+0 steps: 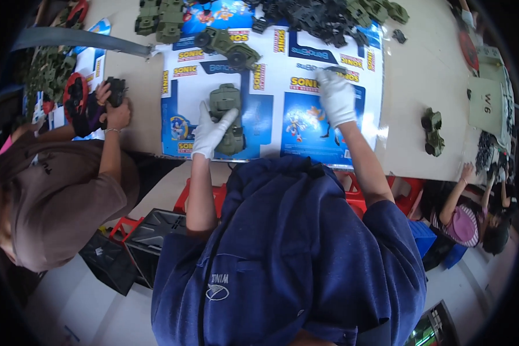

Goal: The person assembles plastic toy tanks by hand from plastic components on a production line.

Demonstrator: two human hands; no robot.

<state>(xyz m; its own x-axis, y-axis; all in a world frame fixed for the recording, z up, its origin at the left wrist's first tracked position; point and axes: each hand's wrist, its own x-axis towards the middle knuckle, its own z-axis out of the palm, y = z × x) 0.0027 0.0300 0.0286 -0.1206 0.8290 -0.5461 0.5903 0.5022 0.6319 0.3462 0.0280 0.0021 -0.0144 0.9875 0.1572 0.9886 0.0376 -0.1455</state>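
Note:
A white glove covers my left hand (212, 131), which grips an olive-green toy military vehicle (225, 97). The thumb crosses the middle of the toy, and the fingers lie along its left side. It rests lengthwise on the printed cardboard sheet (262, 124). Over the right part of the sheet is my right hand (336, 99), also gloved, with its fingers bent together. A small dark greenish edge shows at those fingertips; its kind is too blurred to make out. Beyond my left hand, another olive-green toy vehicle (228, 47) with wheels lies at a slant.
Black plastic parts (305, 17) are heaped at the far edge, beside green vehicle bodies (161, 20). A single green toy vehicle (433, 131) stands on the table to the right. At the left, a co-worker's hands (116, 109) hold a dark part. A grey strap (81, 39) crosses the far left.

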